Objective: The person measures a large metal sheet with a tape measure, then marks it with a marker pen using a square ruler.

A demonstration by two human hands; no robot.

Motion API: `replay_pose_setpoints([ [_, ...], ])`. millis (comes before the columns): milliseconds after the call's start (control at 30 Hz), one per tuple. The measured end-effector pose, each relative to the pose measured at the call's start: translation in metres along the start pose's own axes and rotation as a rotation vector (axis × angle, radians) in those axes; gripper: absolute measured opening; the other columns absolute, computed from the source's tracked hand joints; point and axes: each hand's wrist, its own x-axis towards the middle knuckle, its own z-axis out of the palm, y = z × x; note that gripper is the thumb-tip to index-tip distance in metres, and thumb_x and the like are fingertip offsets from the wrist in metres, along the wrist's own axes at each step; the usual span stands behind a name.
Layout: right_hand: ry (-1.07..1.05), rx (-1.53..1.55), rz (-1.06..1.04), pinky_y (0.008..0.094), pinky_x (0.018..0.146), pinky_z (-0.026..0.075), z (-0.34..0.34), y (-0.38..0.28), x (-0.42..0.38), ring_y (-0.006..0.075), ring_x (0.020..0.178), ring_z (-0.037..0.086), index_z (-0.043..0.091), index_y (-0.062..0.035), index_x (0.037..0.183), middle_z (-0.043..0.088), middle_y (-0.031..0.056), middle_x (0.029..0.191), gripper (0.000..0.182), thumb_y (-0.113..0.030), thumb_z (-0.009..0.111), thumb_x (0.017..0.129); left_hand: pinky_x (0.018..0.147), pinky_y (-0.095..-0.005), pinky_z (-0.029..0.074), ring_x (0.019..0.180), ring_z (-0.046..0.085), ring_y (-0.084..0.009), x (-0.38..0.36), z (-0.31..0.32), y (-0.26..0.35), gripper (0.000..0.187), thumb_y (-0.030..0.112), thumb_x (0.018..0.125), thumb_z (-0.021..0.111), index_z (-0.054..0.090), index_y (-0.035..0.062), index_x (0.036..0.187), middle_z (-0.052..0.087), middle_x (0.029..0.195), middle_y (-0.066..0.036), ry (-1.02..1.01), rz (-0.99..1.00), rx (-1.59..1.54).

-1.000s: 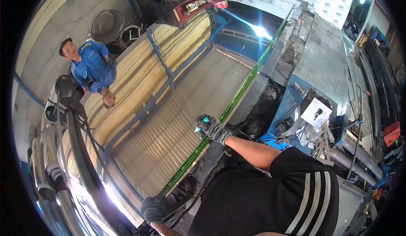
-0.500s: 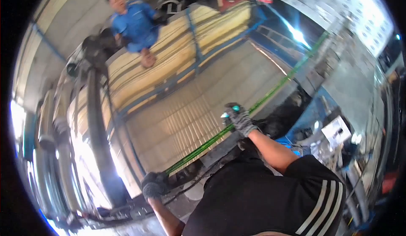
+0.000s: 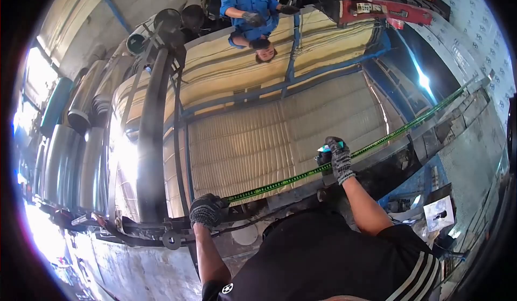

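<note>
A green tape measure (image 3: 280,184) stretches along the near edge of a mirror-like metal sheet (image 3: 237,144), running from lower left to upper right. At its left end, my left hand (image 3: 207,210), in a grey knit glove, is closed on the tape. My right hand (image 3: 339,160), gloved too, pinches a teal marker pen (image 3: 325,148) with a whitish tip pointing left. That hand is at the tape, right of the middle of my reach. Its palm side is hidden.
Across the sheet stands a person in a blue shirt (image 3: 249,2) with dark gloves, reflected in the metal. A long dark roller (image 3: 153,134) and several metal rolls (image 3: 64,153) are at left. A red machine part (image 3: 385,11) is at the far right; a white card (image 3: 439,213) lies nearer.
My view has turned, so the sheet and co-worker appear shifted right and the scene is sharper. Both hands keep their holds on the tape measure and the marker pen.
</note>
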Motion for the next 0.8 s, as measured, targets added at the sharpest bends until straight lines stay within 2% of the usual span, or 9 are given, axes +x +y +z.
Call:
replay_pose_setpoints([
  [67,0.041,0.178,0.24,0.0374,0.061,0.057,0.018,-0.044,0.002,0.018,0.072,0.065,0.068,-0.0123,0.101,0.067,0.0033,0.085,0.021,-0.032,0.072,0.095,0.093,-0.0457,0.057,0.106,0.071,-0.0314,0.0,-0.01,0.006,0.032,0.046,0.093,0.062,0.077,0.031,0.117,0.074,0.116,-0.006,-0.163,-0.137,0.036],
  [100,0.037,0.177,0.239,0.0374,0.061,0.057,0.019,-0.048,0.019,0.018,0.072,0.065,0.068,-0.0123,0.101,0.067,0.0033,0.085,0.021,-0.032,0.072,0.095,0.093,-0.0457,0.057,0.106,0.071,-0.0314,0.001,-0.006,0.005,0.032,0.046,0.093,0.062,0.077,0.031,0.117,0.074,0.116,-0.006,-0.162,-0.141,0.033],
  [167,-0.185,0.451,0.585,0.0398,0.059,0.056,0.021,-0.054,0.063,0.0207,0.068,0.062,0.063,-0.0141,0.094,0.063,0.0046,0.081,0.023,-0.036,0.071,0.095,0.092,-0.047,0.057,0.105,0.071,-0.0329,0.007,0.009,-0.001,0.036,0.05,0.093,0.061,0.078,0.0251,0.113,0.074,0.113,-0.009,-0.179,-0.26,-0.068],
  [300,-0.001,0.602,0.405,0.0372,0.059,0.057,0.052,-0.031,0.19,0.0199,0.067,0.061,0.063,-0.0145,0.097,0.062,0.0057,0.081,0.02,-0.033,0.072,0.097,0.09,-0.0471,0.057,0.103,0.071,-0.0343,0.007,0.024,-0.008,0.041,0.055,0.091,0.064,0.079,0.0206,0.109,0.075,0.109,-0.012,-0.121,-0.224,-0.041],
  [500,-0.116,0.404,0.434,0.0318,0.058,0.058,0.105,-0.048,0.275,0.0183,0.071,0.065,0.064,-0.0125,0.1,0.065,0.0072,0.085,0.02,-0.03,0.073,0.097,0.088,-0.0475,0.057,0.102,0.072,-0.0335,0.007,0.008,0.008,0.039,0.052,0.091,0.064,0.079,0.0198,0.109,0.075,0.106,-0.011,-0.125,-0.403,-0.166],
  [633,-0.103,0.419,0.542,0.0347,0.057,0.059,0.134,-0.031,0.318,0.0226,0.073,0.067,0.063,-0.0109,0.101,0.066,0.0079,0.086,0.018,-0.027,0.071,0.098,0.086,-0.0482,0.057,0.101,0.071,-0.0355,0.005,-0.011,0.02,0.034,0.047,0.09,0.066,0.08,0.0191,0.104,0.076,0.105,-0.011,-0.109,-0.331,-0.085],
  [700,-0.143,0.45,0.636,0.0381,0.062,0.061,0.148,-0.013,0.365,0.0262,0.074,0.068,0.064,-0.0095,0.106,0.067,0.0097,0.087,0.015,-0.021,0.069,0.098,0.087,-0.0489,0.057,0.102,0.071,-0.0343,0.009,-0.004,0.015,0.031,0.043,0.091,0.064,0.08,0.0215,0.107,0.076,0.104,-0.01,-0.098,-0.466,-0.223],
  [767,-0.589,0.423,0.211,0.0413,0.069,0.06,0.159,-0.006,0.392,0.0284,0.075,0.069,0.064,-0.008,0.111,0.07,0.011,0.093,0.021,-0.018,0.071,0.094,0.088,-0.0492,0.057,0.101,0.071,-0.0342,0.011,0.013,0.001,0.031,0.042,0.091,0.064,0.078,0.0217,0.109,0.075,0.104,-0.011,-0.076,-0.417,-0.229],
  [800,-0.42,0.581,0.446,0.0433,0.074,0.059,0.165,-0.014,0.396,0.0329,0.079,0.07,0.066,-0.0055,0.111,0.073,0.0159,0.096,0.028,-0.021,0.073,0.09,0.088,-0.0495,0.057,0.101,0.071,-0.0342,0.008,0.025,-0.001,0.03,0.041,0.091,0.064,0.077,0.022,0.111,0.074,0.103,-0.012,-0.051,-0.346,-0.231],
])
